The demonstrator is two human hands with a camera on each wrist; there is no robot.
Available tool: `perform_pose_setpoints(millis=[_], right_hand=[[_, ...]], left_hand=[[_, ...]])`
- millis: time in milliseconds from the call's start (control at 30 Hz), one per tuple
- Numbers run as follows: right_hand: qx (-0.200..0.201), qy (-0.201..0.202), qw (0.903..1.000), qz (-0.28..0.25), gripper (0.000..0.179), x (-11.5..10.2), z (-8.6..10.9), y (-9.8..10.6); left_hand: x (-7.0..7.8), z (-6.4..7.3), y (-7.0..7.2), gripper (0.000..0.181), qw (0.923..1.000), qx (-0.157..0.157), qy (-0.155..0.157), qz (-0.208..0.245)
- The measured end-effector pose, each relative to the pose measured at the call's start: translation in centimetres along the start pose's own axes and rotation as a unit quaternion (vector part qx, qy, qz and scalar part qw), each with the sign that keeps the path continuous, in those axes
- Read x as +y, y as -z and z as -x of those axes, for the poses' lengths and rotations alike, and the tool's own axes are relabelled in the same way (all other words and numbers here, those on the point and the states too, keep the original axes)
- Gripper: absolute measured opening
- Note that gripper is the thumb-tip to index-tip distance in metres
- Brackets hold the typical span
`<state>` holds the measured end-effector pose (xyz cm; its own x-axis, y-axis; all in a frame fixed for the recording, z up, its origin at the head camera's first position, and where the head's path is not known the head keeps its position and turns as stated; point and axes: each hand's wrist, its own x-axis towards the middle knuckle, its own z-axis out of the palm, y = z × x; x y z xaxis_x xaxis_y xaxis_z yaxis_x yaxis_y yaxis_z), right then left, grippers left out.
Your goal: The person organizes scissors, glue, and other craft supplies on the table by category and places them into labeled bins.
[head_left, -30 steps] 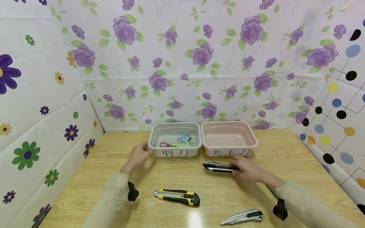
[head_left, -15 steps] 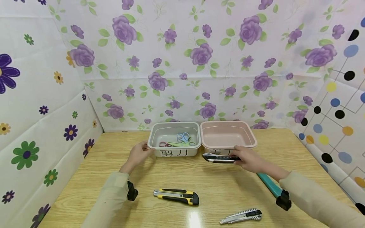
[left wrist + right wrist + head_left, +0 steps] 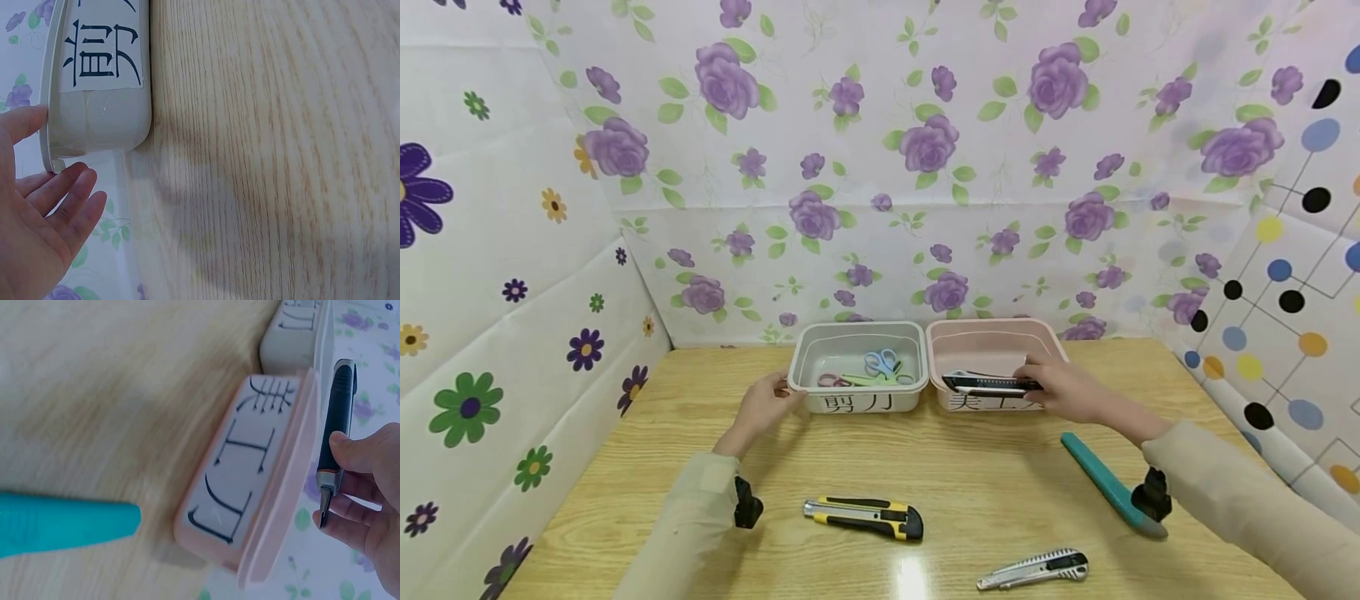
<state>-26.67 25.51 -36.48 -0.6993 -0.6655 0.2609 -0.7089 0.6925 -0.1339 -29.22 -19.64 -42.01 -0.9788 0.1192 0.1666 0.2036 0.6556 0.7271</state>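
My right hand (image 3: pixel 1063 392) pinches a black utility knife (image 3: pixel 988 384) with silvery edges between thumb and fingers. It holds the knife level above the front rim of the pink box (image 3: pixel 1000 325); the right wrist view has the knife (image 3: pixel 337 425) beyond that rim, apart from it. At the near left corner of the grey box (image 3: pixel 861 327), my left hand (image 3: pixel 763 412) holds the rim, thumb on its edge and fingertips at the corner, as the left wrist view shows. Several scissors (image 3: pixel 883 364) with blue, green and pink handles lie inside the grey box.
On the wooden table (image 3: pixel 700 517) lie a yellow-and-black utility knife (image 3: pixel 865 518), a silver utility knife (image 3: pixel 1033 570) and a long teal tool (image 3: pixel 1101 475), partly behind the right wrist camera. Both boxes carry labels and stand against a flowered cloth (image 3: pixel 880 250).
My right hand has raised the black utility knife from in front of the pink box to over its front rim. The teal tool has come into fuller view. My left hand stays put.
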Motion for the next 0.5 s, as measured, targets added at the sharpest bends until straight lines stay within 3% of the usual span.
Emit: perform_pose_setpoints(millis=[500], right_hand=[[-0.002,-0.032,0.9989,0.034,0.016,3.3,-0.5,1.1]], left_hand=[[0.1,0.0,0.0,0.05,0.9999,0.001,0.009,-0.006]])
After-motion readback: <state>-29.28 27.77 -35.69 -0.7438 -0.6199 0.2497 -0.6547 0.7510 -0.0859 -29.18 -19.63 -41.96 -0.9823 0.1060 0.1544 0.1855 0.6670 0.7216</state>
